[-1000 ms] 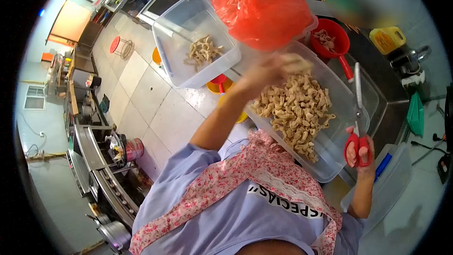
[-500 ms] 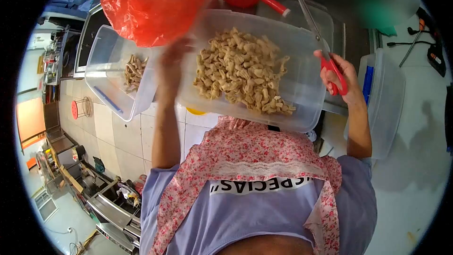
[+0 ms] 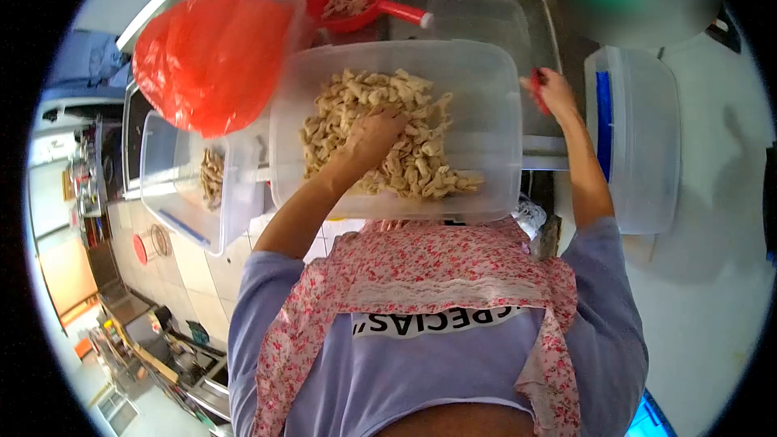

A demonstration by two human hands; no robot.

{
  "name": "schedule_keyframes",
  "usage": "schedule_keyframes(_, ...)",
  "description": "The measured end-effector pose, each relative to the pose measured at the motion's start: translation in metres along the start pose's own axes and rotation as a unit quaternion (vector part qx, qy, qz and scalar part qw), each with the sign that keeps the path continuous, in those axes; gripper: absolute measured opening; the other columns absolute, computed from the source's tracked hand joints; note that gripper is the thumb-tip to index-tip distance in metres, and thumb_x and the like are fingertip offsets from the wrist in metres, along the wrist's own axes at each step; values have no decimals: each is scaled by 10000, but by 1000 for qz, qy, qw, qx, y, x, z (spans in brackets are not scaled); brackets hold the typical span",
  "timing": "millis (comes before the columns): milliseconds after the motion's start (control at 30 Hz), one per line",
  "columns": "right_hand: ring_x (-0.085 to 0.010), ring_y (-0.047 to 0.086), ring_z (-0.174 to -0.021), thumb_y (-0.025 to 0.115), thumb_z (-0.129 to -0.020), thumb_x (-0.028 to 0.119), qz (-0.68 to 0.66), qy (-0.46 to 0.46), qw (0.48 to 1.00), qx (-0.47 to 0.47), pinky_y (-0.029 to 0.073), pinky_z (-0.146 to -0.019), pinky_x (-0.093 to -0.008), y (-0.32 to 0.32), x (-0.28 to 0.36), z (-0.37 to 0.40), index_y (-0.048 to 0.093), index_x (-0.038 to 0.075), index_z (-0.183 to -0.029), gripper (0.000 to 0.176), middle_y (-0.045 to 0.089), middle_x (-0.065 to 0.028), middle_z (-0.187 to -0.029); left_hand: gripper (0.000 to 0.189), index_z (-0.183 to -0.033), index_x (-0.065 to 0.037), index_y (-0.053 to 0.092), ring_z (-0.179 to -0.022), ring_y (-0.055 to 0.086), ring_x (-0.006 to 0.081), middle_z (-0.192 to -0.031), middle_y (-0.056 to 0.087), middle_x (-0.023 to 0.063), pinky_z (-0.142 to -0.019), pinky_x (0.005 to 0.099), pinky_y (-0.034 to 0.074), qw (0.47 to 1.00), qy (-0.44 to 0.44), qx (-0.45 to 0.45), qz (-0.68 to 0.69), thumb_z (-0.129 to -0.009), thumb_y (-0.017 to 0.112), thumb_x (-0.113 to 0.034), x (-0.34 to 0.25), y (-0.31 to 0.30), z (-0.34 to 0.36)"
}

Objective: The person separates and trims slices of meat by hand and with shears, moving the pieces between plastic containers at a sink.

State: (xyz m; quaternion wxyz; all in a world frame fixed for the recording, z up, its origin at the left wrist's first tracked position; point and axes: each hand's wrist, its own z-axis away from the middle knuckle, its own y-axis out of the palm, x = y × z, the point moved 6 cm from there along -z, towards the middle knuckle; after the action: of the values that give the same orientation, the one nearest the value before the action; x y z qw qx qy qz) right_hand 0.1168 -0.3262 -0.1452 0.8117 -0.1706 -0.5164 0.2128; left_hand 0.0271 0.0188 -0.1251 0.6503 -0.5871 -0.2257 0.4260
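A big clear plastic tub [image 3: 486,125] stands before me, its middle heaped with pale tan, knobbly meat pieces [image 3: 421,166]. My left hand [image 3: 376,136] is down on top of this heap, fingers curled in among the pieces and their tips partly hidden. Beyond the tub's right rim, my right hand [image 3: 557,95] is closed around the red handles of a pair of scissors [image 3: 537,89]. The scissor blades hardly show from this angle.
A smaller clear tub [image 3: 174,222] at left holds several similar pieces [image 3: 212,178]. Above it hangs a red plastic bag [image 3: 210,65]. Behind the big tub sits a red handled strainer [image 3: 346,0] with scraps inside. Another clear container [image 3: 643,146] stands at right.
My left hand has moved from beside the red bag onto the heap of meat pieces. My right hand with the scissors has swung up and away, the blades turning out of clear view. The camera view has shifted.
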Motion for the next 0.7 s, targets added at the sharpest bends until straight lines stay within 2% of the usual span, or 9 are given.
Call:
schedule_keyframes(33,-90,473,-457,740,-775,195,-9,28,1000,7,343,-385,-233,9,-24,-18,576,21,-1038,356,550,-12,-619,446,-1243,-138,505,-1062,579,313,-1151,605,140,-791,402,513,999,19,-33,-6,-814,629,-132,-2,-6,6)
schedule_keyframes(133,-151,512,-471,716,-754,201,42,49,998,24,374,-396,-320,26,-54,-52,578,0,-977,331,562,-60,-615,297,-1100,-54,606,-954,620,273,-1053,635,160,-822,349,511,990,-88,-23,106,-810,582,4,-8,-41,10)
schedule_keyframes(233,-212,566,-546,699,-748,220,187,61,980,-5,435,-479,-352,41,-75,-82,606,3,-1015,357,606,-117,-688,292,-1102,-34,605,-899,611,214,-988,641,115,-807,315,514,878,-157,-124,435,-817,579,22,11,-54,21)
schedule_keyframes(267,-230,605,-609,723,-728,238,227,50,972,-24,473,-540,-338,47,-80,-92,623,15,-1013,375,633,-137,-742,299,-1157,-17,577,-874,590,169,-991,623,73,-799,304,515,815,-145,-151,540,-863,538,18,22,-48,24)
schedule_keyframes(300,-232,627,-708,716,-735,220,236,17,971,-33,495,-634,-320,67,-123,-129,629,22,-1050,383,653,-148,-832,312,-1180,-18,561,-882,590,174,-1006,616,74,-809,313,513,707,-167,-160,668,-871,534,15,30,-37,26)
schedule_keyframes(333,-235,649,-807,708,-742,202,245,-17,969,-43,517,-727,-303,87,-165,-165,634,29,-1088,394,673,-158,-922,325,-1204,-18,545,-890,589,179,-1022,610,74,-818,323,511,578,-185,-167,777,-880,530,12,34,-26,30)
schedule_keyframes(400,-226,645,-818,701,-753,198,278,5,961,-4,514,-735,-300,105,-157,-151,633,31,-1093,385,672,-151,-932,369,-1264,-22,493,-948,584,195,-1064,593,85,-853,349,512,310,-190,-175,915,-900,495,39,28,-19,39)
schedule_keyframes(500,-212,639,-834,690,-771,193,305,30,951,37,510,-746,-297,124,-147,-128,630,33,-1100,371,671,-139,-947,439,-1329,-14,405,-1147,516,257,-1253,513,129,-967,343,460,268,-182,-183,928,-905,519,-10,13,-23,44)
schedule_keyframes(700,-185,627,-867,669,-807,182,305,50,950,49,501,-768,-289,125,-138,-106,625,37,-1114,343,668,-117,-978,534,-1372,-62,379,-1201,499,271,-1259,525,144,-997,337,444,347,-119,-172,914,-873,536,43,6,-26,46)
